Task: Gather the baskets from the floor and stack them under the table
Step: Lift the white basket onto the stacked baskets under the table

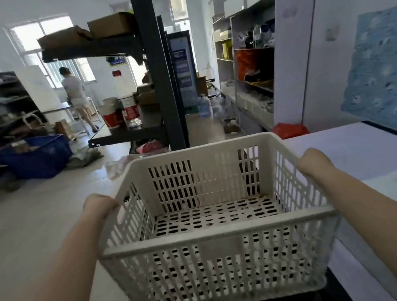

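From the head cam, you're holding a white slotted plastic basket (213, 221) up in front of you, left hand (99, 204) gripping its left rim, right hand (313, 162) gripping the right rim, fingers curled around the edges. A white table (360, 150) is sitting just right of it. Ahead, a dark metal shelf rack (158, 82) with a red-labelled bottle (128, 103) is blocking the tiled floor (31, 225), a blue crate (37, 155) is lying left, and someone's standing by the window (75, 94).
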### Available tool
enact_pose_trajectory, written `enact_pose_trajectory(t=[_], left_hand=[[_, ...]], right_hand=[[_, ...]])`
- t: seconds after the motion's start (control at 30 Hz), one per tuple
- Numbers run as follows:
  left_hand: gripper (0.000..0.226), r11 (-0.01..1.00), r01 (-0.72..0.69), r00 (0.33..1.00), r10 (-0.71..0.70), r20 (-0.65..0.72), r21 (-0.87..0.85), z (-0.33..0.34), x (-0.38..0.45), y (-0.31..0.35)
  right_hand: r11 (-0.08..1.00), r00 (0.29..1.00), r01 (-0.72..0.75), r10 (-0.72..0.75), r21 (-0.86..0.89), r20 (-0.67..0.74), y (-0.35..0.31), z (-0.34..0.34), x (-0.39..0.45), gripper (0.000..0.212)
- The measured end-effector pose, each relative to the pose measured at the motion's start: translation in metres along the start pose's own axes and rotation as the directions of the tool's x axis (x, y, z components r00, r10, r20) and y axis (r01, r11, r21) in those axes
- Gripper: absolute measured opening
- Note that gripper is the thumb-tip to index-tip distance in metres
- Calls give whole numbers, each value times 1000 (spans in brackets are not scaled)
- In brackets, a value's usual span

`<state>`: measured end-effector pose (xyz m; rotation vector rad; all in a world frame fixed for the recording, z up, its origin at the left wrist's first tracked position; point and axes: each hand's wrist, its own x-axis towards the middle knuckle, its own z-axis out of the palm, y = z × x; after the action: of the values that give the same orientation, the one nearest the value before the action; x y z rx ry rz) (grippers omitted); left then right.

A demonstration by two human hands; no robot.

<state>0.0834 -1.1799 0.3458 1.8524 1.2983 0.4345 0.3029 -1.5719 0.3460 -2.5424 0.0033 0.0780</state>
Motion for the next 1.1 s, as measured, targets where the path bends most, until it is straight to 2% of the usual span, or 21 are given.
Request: enact_pose_trajectory(t=[0.03,0.13,0.3,0.37,0.47,0.57,0.63,0.7,0.73,0.8,0.83,0.87,0.9,0.97,1.03,1.1], left_hand=[[9,1000,1,1000,-1,-7,17,3,3,1],[20,999,-8,1000,8,-9,53,4,8,6],[42,989,-56,998,56,0,137,8,12,12],[42,989,-68,998,68,7,127,7,15,10],[34,981,-126,992,124,26,150,6,15,5],[40,975,-175,984,167,66,139,1,13,-3],[45,977,-198,977,190,97,82,-6,9,-18],[43,977,-208,975,210,76,-42,-14,1,-43],[39,968,-199,978,206,31,-152,-17,-7,-59],[25,902,-138,990,134,-40,-409,-13,-27,-94],[22,869,-86,996,81,-33,-487,-4,-36,-113],[23,864,-29,999,36,4,-502,8,-45,-132],[27,883,15,998,13,56,-470,23,-51,-149],[30,937,39,987,17,157,-347,50,-62,-175],[24,969,45,978,7,208,-244,70,-69,-192],[28,984,23,978,14,207,-177,81,-72,-200]], right_hand=[[1000,1000,3,-3,-27,12,0,1,4,8],[995,998,44,-40,-92,43,1,1,9,22],[982,999,49,-44,-183,32,-1,5,7,15],[979,999,47,-43,-198,22,-3,6,6,27],[976,998,57,-56,-211,12,-5,5,3,29],[981,997,68,-61,-180,48,-1,2,-10,34],[991,994,97,-92,-94,59,11,-3,-24,35],[984,996,83,-84,159,5,31,-10,-43,35],[930,999,49,-46,365,-17,41,-11,-56,35],[683,995,-76,100,726,10,62,1,-82,26],[563,986,-125,165,817,38,70,16,-94,25],[508,978,-153,200,848,57,78,33,-103,28],[497,974,-162,217,852,59,85,51,-112,29],[528,968,-152,249,835,19,98,85,-126,27],[626,966,-152,257,765,-19,115,112,-133,29],[762,980,-158,199,628,6,132,131,-137,23]])
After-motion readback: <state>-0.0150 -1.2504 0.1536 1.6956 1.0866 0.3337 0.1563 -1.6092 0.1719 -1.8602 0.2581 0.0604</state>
